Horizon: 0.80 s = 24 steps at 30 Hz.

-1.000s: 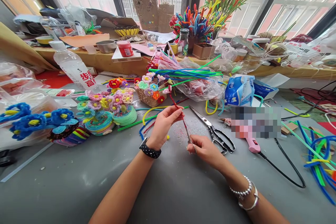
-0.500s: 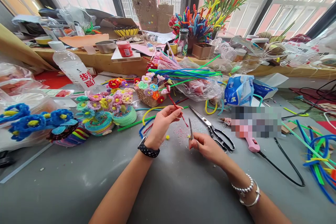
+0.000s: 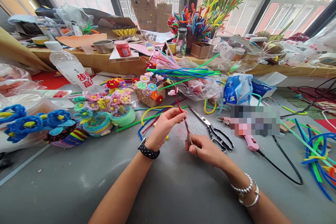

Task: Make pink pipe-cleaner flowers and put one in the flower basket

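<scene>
Since half a second ago the small metal scissors [image 3: 188,139] are being brought back onto the lower end of the thin red fuzzy pipe cleaner [image 3: 181,110], where before they were being held apart from it. The red pipe cleaner is being pinched between thumb and fingertips of the left hand [image 3: 164,126], slanting up towards a small pink tip, over the grey matte table [image 3: 78,189]. The small scissors are being gripped in the closed right hand [image 3: 206,150], blades nearly shut at the stem; whether they are biting cannot be told. Red fuzz crumbs [image 3: 180,132] are being left on the table just below. Large black-handled steel scissors [image 3: 212,129] are lying open just right of the hands, a pink glue gun [image 3: 248,140] with black cable beyond them. A woven basket of fuzzy pastel flowers [image 3: 149,92] is standing behind the left hand, coiled striped discs with flowers [image 3: 105,112] further left, a bagged bundle of green and blue stems [image 3: 189,77] behind.
</scene>
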{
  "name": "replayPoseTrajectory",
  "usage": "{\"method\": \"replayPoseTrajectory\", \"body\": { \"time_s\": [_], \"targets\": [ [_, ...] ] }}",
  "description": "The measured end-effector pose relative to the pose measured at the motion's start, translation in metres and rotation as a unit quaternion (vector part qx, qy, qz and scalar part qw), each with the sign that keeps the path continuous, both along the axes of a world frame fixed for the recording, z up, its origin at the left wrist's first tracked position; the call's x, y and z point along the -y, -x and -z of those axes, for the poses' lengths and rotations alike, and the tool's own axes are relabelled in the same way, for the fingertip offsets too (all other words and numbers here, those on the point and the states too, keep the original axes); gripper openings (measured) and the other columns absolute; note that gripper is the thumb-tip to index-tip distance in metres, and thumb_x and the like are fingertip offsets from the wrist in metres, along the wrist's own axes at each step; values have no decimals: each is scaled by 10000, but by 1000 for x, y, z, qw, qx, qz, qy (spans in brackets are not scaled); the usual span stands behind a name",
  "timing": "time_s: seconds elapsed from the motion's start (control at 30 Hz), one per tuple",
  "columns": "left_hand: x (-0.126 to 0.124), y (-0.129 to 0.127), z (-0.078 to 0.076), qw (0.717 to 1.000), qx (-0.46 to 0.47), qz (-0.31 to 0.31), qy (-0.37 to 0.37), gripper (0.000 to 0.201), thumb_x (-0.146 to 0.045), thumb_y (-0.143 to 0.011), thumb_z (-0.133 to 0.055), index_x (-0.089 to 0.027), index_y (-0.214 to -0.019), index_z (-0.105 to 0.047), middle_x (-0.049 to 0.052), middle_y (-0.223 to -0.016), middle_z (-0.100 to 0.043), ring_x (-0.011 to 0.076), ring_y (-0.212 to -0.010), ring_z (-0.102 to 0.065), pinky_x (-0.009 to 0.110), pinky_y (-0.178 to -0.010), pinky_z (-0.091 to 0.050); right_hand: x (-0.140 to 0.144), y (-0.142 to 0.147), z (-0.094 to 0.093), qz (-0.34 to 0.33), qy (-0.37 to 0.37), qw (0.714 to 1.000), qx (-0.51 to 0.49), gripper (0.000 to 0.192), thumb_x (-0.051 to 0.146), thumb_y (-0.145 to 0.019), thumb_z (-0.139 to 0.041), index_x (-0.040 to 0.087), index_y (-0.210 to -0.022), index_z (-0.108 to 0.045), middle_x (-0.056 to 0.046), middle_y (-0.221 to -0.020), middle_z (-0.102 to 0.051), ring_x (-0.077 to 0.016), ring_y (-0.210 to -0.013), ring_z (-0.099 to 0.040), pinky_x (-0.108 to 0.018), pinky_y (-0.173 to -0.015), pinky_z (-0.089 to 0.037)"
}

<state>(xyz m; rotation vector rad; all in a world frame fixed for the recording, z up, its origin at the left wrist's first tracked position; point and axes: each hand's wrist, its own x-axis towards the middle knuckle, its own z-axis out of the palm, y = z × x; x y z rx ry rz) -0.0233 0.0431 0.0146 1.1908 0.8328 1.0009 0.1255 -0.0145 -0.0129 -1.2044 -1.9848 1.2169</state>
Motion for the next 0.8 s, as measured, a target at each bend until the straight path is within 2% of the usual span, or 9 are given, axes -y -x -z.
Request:
{"method": "replayPoseTrajectory", "body": {
  "time_s": [0.2, 0.4, 0.53, 0.67, 0.8],
  "targets": [
    [0, 0, 0, 1000, 1, -10, 5, 127, -264, -672, -615, -173, -761, -609, -8, -771, -556, 95, -714, -473, 216, -673, -368, 0, 1, 1, 21, 11, 1000, -8, 601, 751, -644, -302, 167, -600, -438, 23, -559, -399, -102, -530, -329, -230, -492, -253],
    [-1, 1, -1, 999, 9, -29, 16, 141, -261, -655, -629, -168, -759, -613, -2, -767, -559, 97, -714, -477, 221, -683, -365, -1, 6, 5, 99, 11, 995, -5, 494, 634, -679, -451, 187, -520, -314, 56, -494, -310, -82, -494, -272, -215, -463, -212],
    [-2, 3, 0, 999, 11, -29, 19, 153, -272, -647, -636, -174, -763, -614, -7, -762, -558, 94, -706, -479, 218, -678, -364, -1, 7, 5, 114, 11, 993, -22, 487, 586, -685, -489, 190, -497, -277, 63, -478, -292, -76, -483, -277, -208, -460, -217],
    [-3, 4, 0, 999, 13, -29, 17, 148, -280, -659, -628, -178, -763, -610, -14, -757, -551, 86, -704, -478, 210, -683, -360, -2, 6, 6, 99, 12, 995, -29, 492, 618, -686, -455, 181, -492, -340, 45, -482, -380, -83, -490, -319, -212, -473, -245],
    [-3, 5, 0, 999, 11, -33, 10, 157, -295, -662, -620, -178, -766, -609, -16, -745, -553, 85, -687, -481, 208, -676, -360, -2, 5, 9, 101, 15, 994, -45, 549, 661, -693, -394, 154, -516, -509, 14, -495, -450, -98, -502, -370, -226, -490, -267]
  ]
}}
